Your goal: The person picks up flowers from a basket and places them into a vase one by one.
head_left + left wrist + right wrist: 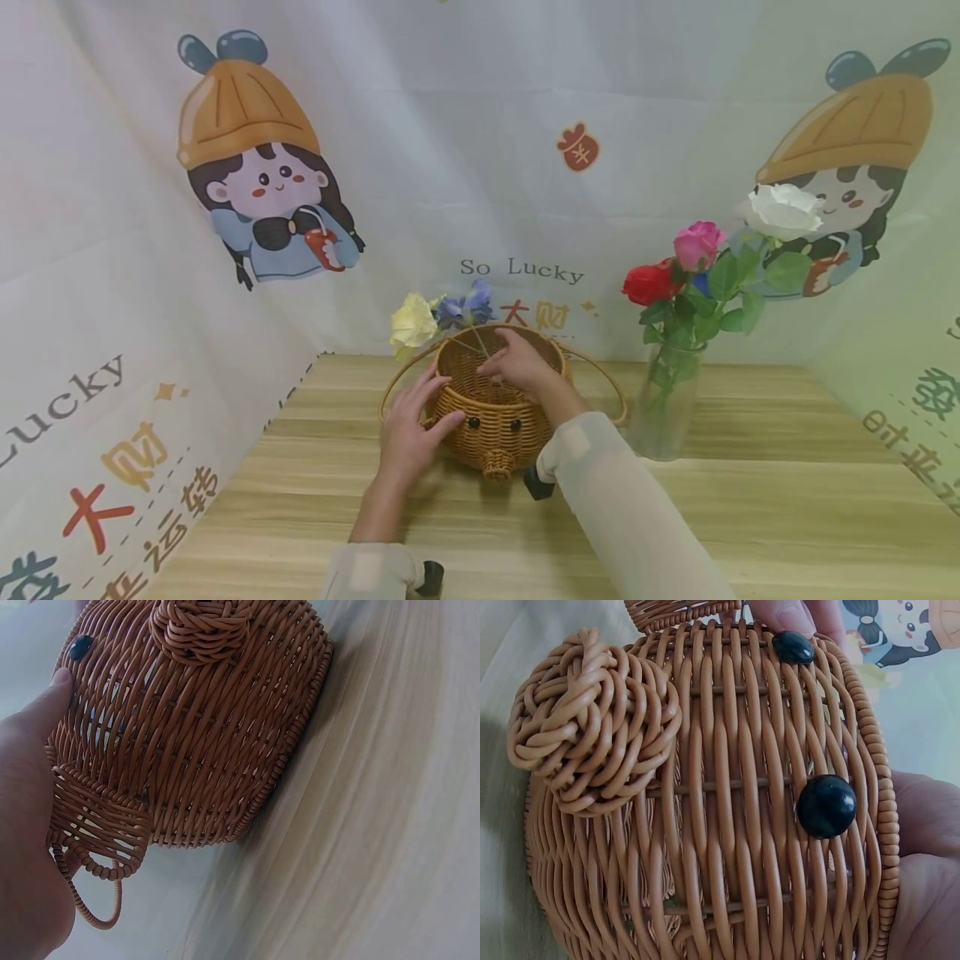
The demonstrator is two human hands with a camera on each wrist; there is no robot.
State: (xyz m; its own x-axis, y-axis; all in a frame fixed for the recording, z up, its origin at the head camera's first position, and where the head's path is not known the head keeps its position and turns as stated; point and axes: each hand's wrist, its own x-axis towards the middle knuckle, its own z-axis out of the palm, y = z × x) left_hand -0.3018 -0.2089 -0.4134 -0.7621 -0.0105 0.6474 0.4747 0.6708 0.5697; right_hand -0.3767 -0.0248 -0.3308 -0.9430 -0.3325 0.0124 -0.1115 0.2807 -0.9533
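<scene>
A brown wicker basket with a pig-like snout and two black eyes stands on the table. At its left side my left hand holds it, thumb on the front below one eye and fingers by the rim; the left wrist view shows this thumb against the weave. Over the opening is my right hand, with a gap between index finger and thumb, close to thin flower stems. A pale yellow flower and a blue flower lean out over the back left rim. In the right wrist view the basket wall hides my right fingertips.
Right of the basket, a clear vase holds a red rose, a pink rose and a white flower. The basket's handle hangs out to the side. A printed cloth backs the wooden table.
</scene>
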